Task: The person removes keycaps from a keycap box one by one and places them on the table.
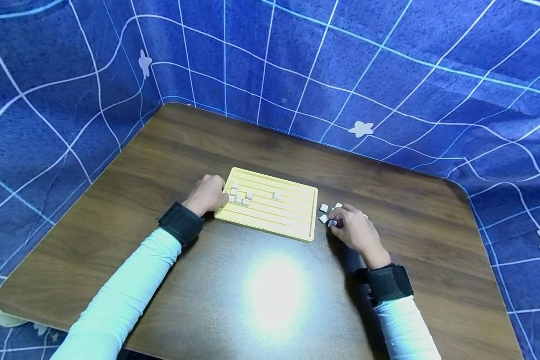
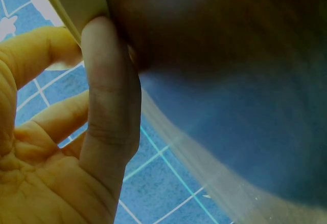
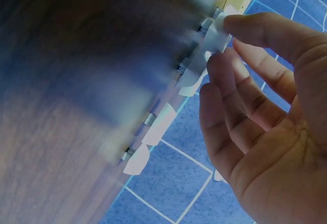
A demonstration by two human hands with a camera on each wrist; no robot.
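A yellow ridged tray (image 1: 270,227) lies at the middle of the table. My left hand (image 1: 209,194) grips its left edge; in the left wrist view, thumb and finger hold the tray's edge (image 2: 84,1) between them. Several white keycaps (image 1: 239,200) sit in the tray's rows at the left, and one keycap (image 1: 276,196) stands apart near the middle. Right of the tray, my right hand (image 1: 355,230) pinches a white keycap (image 3: 217,35) among a few loose keycaps (image 1: 324,208). Curled fingers partly hide that group in the head view.
The brown wooden table (image 1: 162,300) carries a bright glare spot in front of the tray. Blue curtain (image 1: 252,60) with a white grid pattern encloses the table's back and sides. In the right wrist view, more loose keycaps (image 3: 159,124) lie in a line along the tabletop.
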